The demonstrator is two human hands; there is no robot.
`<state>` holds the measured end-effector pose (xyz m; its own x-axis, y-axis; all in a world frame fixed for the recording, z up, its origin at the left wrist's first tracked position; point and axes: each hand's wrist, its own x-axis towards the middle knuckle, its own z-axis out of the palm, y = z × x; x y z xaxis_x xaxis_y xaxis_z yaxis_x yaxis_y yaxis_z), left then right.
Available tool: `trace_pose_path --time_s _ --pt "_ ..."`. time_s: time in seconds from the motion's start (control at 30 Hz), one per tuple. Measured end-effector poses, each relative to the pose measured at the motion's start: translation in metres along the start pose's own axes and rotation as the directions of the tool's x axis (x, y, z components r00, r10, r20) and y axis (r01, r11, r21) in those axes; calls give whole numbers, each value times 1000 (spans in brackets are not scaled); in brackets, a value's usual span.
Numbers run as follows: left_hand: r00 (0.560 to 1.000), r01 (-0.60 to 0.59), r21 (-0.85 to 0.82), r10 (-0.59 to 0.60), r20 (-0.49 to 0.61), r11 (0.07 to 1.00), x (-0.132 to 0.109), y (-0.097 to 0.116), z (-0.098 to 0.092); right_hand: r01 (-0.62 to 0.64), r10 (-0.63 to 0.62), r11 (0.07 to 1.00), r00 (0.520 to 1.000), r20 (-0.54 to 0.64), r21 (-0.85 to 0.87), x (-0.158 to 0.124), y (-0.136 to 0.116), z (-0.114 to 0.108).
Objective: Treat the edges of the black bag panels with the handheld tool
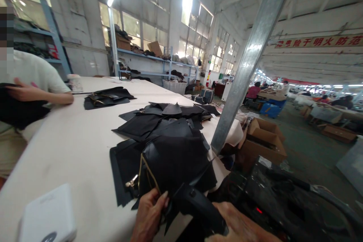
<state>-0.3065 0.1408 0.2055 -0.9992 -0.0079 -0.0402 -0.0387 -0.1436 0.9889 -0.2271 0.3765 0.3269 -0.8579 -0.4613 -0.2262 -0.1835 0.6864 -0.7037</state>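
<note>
Left grip clenched on black leather zip panel; right grip beside black handle, state unclear.

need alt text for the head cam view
The person's left hand holds a black panel with a gold zipper at a white table, the right hand on a black handheld tool. More black panels lie piled ahead, in a workshop hall.

Body entry: left hand and right hand, both bare and ungloved, entering along the lower frame edge. Left thumbnail long, pale-tipped and rounded. Right hand partly cut off by the frame, its fingers foreshortened.
</note>
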Motion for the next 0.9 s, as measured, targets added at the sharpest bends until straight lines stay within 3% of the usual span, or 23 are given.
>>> trace_pose_path --time_s 0.13,0.3,0.43,0.53,0.7,0.9 --pt "998 33 -184 -41 -40 982 5 0 0 -86 86 996 996 4 4 -8 0 -4" --pt "992 115 -170 -105 69 979 13 -4 -11 -80 93 982 993 -73 172 -11 -8 -18" --pt "989 146 -87 -144 29 985 11 13 -9 -14 32 955 998 -56 297 -1 -17 -26" --pt "996 91 -76 -93 -14 993 14 40 -7 7 17 955 997 -80 297 4 -17 -27" --pt "966 -91 -116 60 -251 989 34 70 -16 -21 53 982 984 -169 189 7 -13 -28" --pt "988 -87 -305 43 -149 948 37 62 -12 88 -78 963 996 -49 254 26 -26 -27"
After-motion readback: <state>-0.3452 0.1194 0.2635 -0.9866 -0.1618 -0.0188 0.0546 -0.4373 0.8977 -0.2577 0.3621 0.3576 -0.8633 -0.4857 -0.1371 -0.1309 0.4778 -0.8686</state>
